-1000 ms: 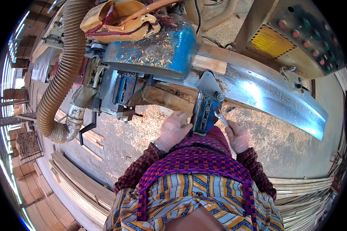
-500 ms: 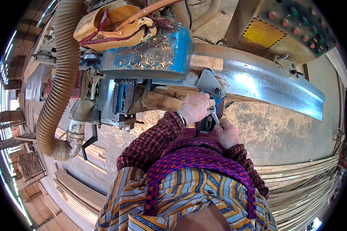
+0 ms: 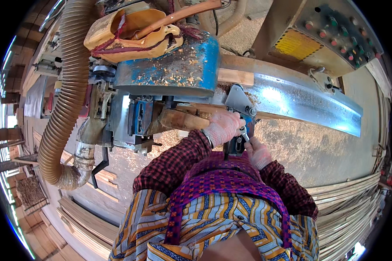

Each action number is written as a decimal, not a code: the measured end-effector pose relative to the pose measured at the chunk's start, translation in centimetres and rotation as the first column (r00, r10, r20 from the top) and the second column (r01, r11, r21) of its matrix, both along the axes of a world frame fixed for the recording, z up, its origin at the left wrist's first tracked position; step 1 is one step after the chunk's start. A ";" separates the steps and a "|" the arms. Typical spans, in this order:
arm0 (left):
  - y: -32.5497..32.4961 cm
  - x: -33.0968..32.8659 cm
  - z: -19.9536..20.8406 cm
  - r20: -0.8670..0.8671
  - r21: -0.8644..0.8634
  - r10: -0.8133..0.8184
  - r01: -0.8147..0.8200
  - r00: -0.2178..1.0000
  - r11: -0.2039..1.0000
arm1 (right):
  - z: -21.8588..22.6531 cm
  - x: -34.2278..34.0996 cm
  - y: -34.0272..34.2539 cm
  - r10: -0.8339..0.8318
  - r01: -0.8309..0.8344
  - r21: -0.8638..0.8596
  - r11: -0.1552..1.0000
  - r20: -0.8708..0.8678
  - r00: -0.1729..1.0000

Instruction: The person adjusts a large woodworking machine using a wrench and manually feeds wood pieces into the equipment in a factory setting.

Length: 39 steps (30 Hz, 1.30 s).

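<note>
My left hand (image 3: 222,128), in a pale knit glove, is curled around a small metal lever (image 3: 245,133) just below the grey metal bracket (image 3: 237,101) of a blue woodworking machine (image 3: 174,69). A thick wooden piece (image 3: 180,119) lies under the machine, right beside that hand. My right hand (image 3: 259,153), also gloved, rests against a dark blue machine part (image 3: 235,145) directly below the left hand. Its fingers are partly hidden, so I cannot tell its grip.
A shiny curved metal fence (image 3: 300,102) runs right across the sawdust-covered table (image 3: 318,152). A ribbed dust hose (image 3: 69,87) hangs at left. A control box with buttons (image 3: 335,35) sits at top right. Thin wood strips (image 3: 348,204) are stacked at right and lower left.
My left hand lifted from the table and moved up and right to the lever by the bracket. My right hand shifted in under it, against the blue part.
</note>
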<state>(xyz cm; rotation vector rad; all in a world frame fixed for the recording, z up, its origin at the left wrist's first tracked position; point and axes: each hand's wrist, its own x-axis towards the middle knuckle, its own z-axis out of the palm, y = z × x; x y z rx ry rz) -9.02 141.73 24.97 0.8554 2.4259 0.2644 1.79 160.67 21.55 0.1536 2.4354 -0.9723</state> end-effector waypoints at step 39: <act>2.1 2.5 -1.8 -0.240 0.102 0.259 -0.241 0.936 0.965 | 7.4 -23.6 11.4 0.894 -0.868 0.288 0.404 0.077 0.442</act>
